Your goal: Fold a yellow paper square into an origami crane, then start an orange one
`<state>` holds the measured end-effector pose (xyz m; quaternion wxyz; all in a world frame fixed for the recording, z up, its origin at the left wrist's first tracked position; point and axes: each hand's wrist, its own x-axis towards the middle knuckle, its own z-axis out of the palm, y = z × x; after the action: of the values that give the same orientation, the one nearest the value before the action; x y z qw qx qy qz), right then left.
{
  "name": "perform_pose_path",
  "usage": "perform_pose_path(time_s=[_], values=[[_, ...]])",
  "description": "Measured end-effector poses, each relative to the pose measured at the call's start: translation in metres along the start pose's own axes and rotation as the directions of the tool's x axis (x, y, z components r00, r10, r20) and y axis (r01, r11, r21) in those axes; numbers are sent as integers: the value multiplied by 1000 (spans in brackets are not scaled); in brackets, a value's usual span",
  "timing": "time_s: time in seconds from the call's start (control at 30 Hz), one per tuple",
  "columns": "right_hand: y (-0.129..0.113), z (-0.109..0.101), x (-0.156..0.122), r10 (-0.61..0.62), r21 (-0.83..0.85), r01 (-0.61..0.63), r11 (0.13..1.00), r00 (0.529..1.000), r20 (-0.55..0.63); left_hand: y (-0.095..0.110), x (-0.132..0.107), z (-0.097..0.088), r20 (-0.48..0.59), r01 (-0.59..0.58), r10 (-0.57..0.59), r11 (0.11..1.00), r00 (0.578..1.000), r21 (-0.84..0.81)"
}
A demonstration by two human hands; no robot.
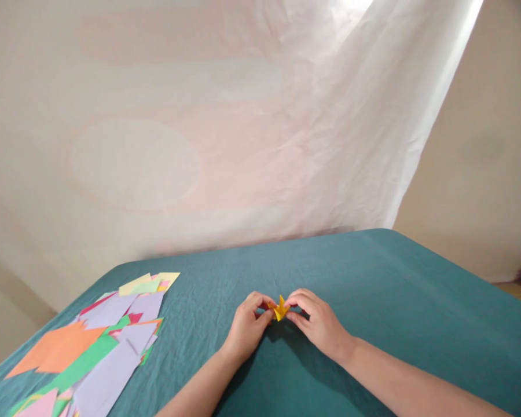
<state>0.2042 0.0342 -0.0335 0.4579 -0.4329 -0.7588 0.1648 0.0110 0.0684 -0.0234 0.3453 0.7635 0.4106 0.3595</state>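
Note:
A small folded yellow paper piece (280, 308) sits between both hands, just above the teal tablecloth (373, 278). My left hand (247, 325) pinches its left side with curled fingers. My right hand (316, 319) pinches its right side, fingers bent over it. Pointed flaps of the paper stick up between the fingertips. Both forearms come in from the bottom edge.
A spread pile of coloured paper sheets (95, 347), in lilac, orange, green, pink and yellow, lies at the table's left. A white sheet backdrop (243, 127) hangs behind the table. The table's far edge curves round at the back right.

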Motion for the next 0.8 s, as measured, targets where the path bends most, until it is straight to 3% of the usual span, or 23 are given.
perform_pose_path(time_s=[0.13, 0.23, 0.33, 0.57, 0.8], values=[[4, -1, 2, 104, 51, -103, 993, 995, -6, 3, 2, -5, -28, -23, 26, 996, 999, 84], [7, -2, 3, 256, 99, -256, 962, 967, 12, 1, 3, -8, -78, -8, 19, 990, 997, 138], [7, -4, 4, 320, 149, -325, 934, 946, 59, 0, 2, -9, -103, 3, 16, 984, 995, 178], [3, -3, 3, 198, 141, -198, 970, 980, 16, 5, 1, -5, -86, 53, -44, 993, 995, 102], [6, -2, 2, 117, 74, -119, 990, 993, 26, 4, 1, -5, -40, -10, 11, 999, 999, 34]])
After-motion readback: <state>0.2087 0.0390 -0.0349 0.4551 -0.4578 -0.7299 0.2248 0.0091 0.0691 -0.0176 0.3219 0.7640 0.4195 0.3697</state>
